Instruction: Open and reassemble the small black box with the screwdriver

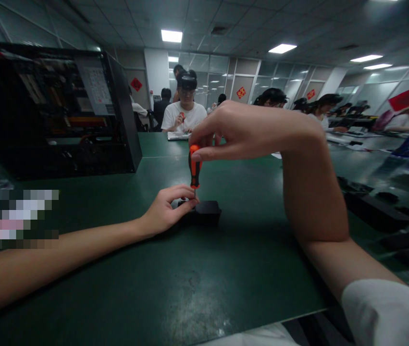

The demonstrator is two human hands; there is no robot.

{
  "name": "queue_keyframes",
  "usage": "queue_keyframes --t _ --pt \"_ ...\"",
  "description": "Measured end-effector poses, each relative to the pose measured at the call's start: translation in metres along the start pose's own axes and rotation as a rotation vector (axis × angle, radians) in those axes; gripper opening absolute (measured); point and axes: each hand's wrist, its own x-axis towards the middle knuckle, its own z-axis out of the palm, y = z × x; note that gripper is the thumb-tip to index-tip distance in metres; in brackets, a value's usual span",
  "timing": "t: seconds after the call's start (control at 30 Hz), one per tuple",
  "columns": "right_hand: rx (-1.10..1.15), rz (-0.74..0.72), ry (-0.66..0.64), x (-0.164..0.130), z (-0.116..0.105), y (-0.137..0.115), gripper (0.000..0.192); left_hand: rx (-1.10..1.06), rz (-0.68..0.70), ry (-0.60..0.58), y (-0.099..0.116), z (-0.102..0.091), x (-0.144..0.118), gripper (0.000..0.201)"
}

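Orange and black, the screwdriver (195, 168) stands upright, its handle grasped from above by the fingers of the right hand (238, 130). Its shaft (194, 193) reaches down to the black box (208, 211) on the green surface (190, 283). The left hand (166, 206) curls its fingers at the box's left part, beside the shaft; whether they grip either, one cannot tell. Farther left stands a cabinet (123, 115).

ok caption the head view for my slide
The left hand rests against a black block on a green table while the right hand holds an orange-and-black screwdriver upright over it.
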Motion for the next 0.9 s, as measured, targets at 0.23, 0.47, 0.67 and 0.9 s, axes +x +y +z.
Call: queue_keyframes --t 0.23,0.47,0.67,0.9 --pt "0.073 -0.014 -0.024 0.0017 0.0011 0.0046 0.033 0.012 0.011 -0.006 0.0012 -0.0005 0.0001 0.011" --pt "0.164 -0.026 -0.033 0.0005 0.0011 0.0054 0.024 0.023 0.009 0.004 0.0004 0.0002 -0.0002 0.012" --pt "0.16 -0.036 -0.034 -0.0004 -0.0014 0.0025 0.026 0.035 0.019 -0.007 0.001 -0.0006 -0.0003 0.012" --pt "0.154 -0.022 0.012 0.0009 0.0009 0.0017 0.021 0.037 0.03 -0.005 0.0003 -0.0011 0.0005 0.01"
